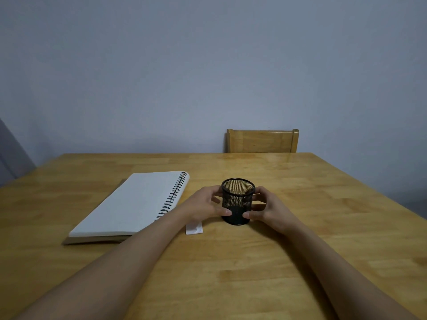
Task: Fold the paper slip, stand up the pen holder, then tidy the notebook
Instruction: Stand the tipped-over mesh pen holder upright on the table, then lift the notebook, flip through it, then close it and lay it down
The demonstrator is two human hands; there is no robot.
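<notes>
A black mesh pen holder (238,200) stands upright on the wooden table (323,227), open end up and with nothing in it. My left hand (205,204) grips its left side and my right hand (268,209) grips its right side, thumbs pressed low on the near wall. A small white paper slip (194,228) lies flat just below my left wrist, partly hidden by it. A spiral notebook (131,204) lies open to a blank white page at the left, its coil facing the holder.
A wooden chair (262,140) stands pushed in at the table's far edge, behind the holder. A plain wall rises behind it. The table's right edge slants down at the far right.
</notes>
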